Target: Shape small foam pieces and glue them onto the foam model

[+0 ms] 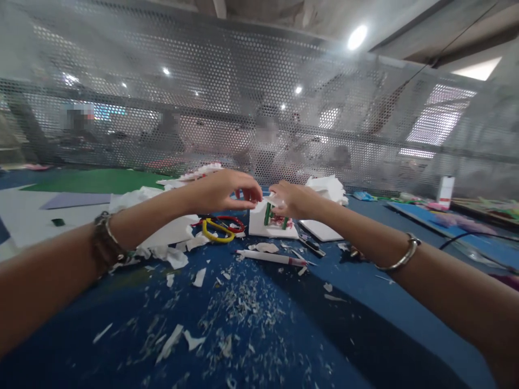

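A small craft model [267,224] with a white base, green posts and red bits stands upright in the middle of the table. My right hand [297,199] is bent over its top, fingers and thumb closed around a white piece there; the exact grip is partly hidden. Just left of the model hovers my left hand [227,190], its fingers curved and apart from the thumb, holding nothing visible. Below the hands lie scissors with red and yellow handles [219,231], a white pen [271,258] and a dark cutter [311,246].
White paper scraps and fine shavings [247,302] litter the blue table [365,335]. Crumpled white paper [328,189] sits behind my right hand. Green sheet [101,181] and white sheets lie at left, a blue board [446,229] at right. Perforated metal screen [227,108] stands behind.
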The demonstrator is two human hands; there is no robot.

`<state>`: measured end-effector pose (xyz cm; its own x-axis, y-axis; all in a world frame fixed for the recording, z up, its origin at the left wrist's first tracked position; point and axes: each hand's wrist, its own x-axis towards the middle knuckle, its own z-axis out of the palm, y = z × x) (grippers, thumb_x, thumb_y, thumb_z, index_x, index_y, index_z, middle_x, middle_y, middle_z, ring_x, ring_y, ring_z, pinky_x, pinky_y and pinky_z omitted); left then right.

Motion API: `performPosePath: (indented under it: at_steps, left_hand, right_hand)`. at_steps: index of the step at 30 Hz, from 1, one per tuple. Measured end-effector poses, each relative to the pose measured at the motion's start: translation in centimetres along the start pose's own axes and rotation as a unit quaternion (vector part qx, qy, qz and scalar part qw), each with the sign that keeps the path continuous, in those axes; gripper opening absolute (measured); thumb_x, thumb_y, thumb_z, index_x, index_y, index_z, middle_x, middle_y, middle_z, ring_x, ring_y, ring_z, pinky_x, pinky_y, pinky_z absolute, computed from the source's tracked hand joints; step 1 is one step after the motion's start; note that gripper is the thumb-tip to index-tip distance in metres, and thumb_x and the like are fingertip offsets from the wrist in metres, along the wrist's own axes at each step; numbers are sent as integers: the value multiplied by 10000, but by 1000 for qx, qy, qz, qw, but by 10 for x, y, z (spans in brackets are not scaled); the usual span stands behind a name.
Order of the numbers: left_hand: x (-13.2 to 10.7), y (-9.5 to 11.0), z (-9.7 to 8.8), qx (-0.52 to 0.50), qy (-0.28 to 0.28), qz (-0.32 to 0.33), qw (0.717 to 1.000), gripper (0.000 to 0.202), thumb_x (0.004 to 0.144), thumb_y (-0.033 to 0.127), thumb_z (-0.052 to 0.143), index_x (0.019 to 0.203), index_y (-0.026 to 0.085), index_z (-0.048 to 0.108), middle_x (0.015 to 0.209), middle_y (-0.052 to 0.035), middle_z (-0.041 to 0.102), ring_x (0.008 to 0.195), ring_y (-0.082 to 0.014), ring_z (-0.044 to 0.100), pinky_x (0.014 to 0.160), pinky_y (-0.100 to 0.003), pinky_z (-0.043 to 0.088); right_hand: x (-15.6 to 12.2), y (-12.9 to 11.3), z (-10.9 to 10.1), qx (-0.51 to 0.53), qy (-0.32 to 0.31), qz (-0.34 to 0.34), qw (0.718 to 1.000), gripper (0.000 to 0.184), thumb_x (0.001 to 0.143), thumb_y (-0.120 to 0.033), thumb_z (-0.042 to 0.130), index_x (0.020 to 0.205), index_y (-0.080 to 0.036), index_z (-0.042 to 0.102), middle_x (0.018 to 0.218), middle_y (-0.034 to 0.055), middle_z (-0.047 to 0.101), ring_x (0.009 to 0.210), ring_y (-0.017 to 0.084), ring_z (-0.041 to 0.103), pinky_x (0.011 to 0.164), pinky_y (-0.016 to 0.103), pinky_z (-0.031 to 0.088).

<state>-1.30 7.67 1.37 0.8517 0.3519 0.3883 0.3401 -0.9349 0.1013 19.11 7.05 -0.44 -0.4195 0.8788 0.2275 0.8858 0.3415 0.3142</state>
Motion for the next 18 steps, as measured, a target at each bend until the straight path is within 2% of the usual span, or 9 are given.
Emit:
performPosePath:
  at_steps: [3, 5, 7, 10, 12, 16, 18]
  left_hand:
    - [-1, 3, 13, -120, 13, -8, 993, 204, 746, 278, 489, 875, 156, 589, 844, -40, 596, 761, -117, 523, 679, -215, 377]
    - [-3, 4, 25, -237, 21, -52, 970, 194, 729, 265, 507, 861, 154, 594, 847, -39, 598, 762, -117, 530, 676, -221, 382]
    - [-6, 7, 36, -356, 15, -112, 928, 183, 694, 254, 547, 844, 162, 595, 815, -20, 599, 709, -103, 527, 641, -217, 384]
    - [-14, 18, 49, -485, 12, -187, 854, 128, 640, 200, 604, 765, 172, 602, 722, 25, 583, 616, -64, 497, 601, -194, 370]
    - [-19, 28, 56, -545, 20, -211, 811, 108, 658, 205, 603, 764, 184, 611, 670, 39, 569, 593, -52, 485, 593, -183, 362]
    - [-27, 43, 66, -660, 43, -245, 709, 103, 644, 234, 632, 725, 172, 624, 663, 21, 584, 575, -52, 488, 573, -184, 360]
    - [-29, 47, 71, -695, 35, -251, 673, 106, 648, 246, 634, 718, 167, 630, 672, 9, 597, 566, -52, 491, 572, -189, 363]
  right_hand:
    - [-12, 3, -7, 30, 10, -12, 999, 558, 706, -486, 441, 1152, -152, 402, 1085, 120, 508, 895, 249, 507, 643, 305, 374]
    - [-25, 12, -15, 44, 39, -10, 998, 572, 734, -505, 392, 1177, -143, 380, 1124, 129, 492, 932, 247, 494, 683, 318, 381]
    - [-43, 22, -23, 45, 75, -3, 996, 494, 762, -467, 367, 1122, -136, 430, 1081, 122, 519, 911, 225, 505, 694, 311, 385]
    - [-76, 35, -29, 46, 109, 64, 991, 360, 763, -411, 382, 977, -153, 514, 807, 72, 586, 693, 168, 539, 599, 281, 392]
    - [-96, 39, -29, 67, 102, 108, 987, 332, 765, -406, 370, 924, -166, 533, 672, 37, 572, 565, 141, 522, 529, 265, 384]
    - [-124, 39, -20, 118, 81, 140, 980, 294, 762, -398, 351, 804, -199, 563, 635, 29, 600, 543, 142, 554, 521, 260, 404]
    - [-134, 39, -16, 119, 86, 154, 977, 300, 762, -396, 345, 817, -209, 573, 699, 44, 637, 597, 156, 584, 540, 264, 419]
